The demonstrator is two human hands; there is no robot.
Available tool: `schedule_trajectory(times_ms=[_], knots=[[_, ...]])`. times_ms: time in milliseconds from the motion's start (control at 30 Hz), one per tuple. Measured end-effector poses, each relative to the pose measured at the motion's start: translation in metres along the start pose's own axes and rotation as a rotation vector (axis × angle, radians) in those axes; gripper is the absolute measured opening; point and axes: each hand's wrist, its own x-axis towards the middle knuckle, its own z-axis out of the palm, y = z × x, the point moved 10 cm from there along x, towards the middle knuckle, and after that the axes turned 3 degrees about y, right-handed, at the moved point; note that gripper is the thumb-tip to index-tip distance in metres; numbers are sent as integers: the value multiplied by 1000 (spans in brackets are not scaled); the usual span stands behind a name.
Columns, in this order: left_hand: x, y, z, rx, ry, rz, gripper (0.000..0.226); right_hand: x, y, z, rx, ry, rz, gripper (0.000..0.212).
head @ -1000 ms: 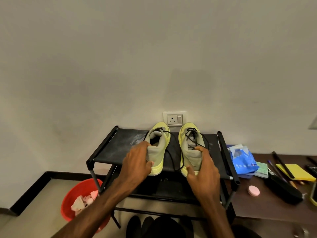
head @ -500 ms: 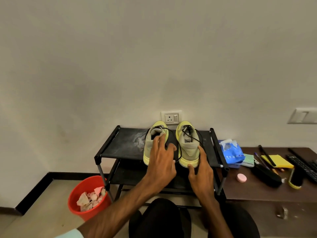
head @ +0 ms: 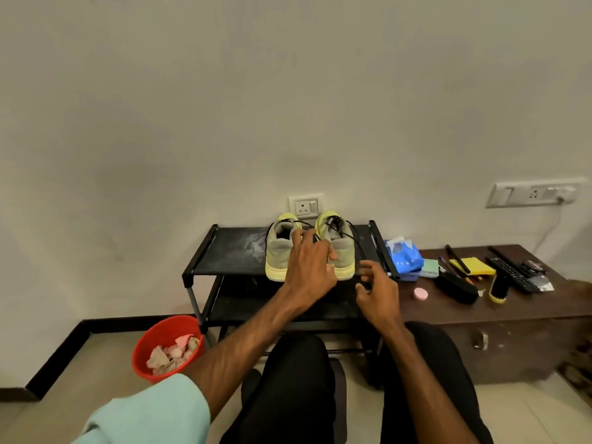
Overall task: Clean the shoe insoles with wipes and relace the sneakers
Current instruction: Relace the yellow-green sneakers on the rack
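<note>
My left hand rests open on the yellow-green fabric sneakers. My right hand is half-curled by the loose black lace, grip unclear. A snag could drag one off the black shoe rack.

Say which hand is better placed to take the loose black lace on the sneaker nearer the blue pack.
Right, probably. The right hand appears free, its fingers beside the lace trailing down the outer side of that sneaker. The left hand lies across both sneakers, better suited to steadying.
</note>
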Motion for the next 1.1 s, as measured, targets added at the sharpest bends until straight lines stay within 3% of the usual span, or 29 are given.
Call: schedule_trajectory(times_ms=[367,567,767,933,1100], knots=[[-2,-8,35,33,-82,-19,28,0,10,4,38,22,30,50],[20,-18,51,-42,-68,-51,50,15,2,4,151,120,-1,40],[52,-33,65,-110,-17,-77,32,58,-19,0,283,239,-64,36],[87,-48,77,-192,37,-158,24,102,-23,-11,252,377,-77,29],[119,-64,94,-281,100,-266,36,145,-18,5,248,301,-40,24]])
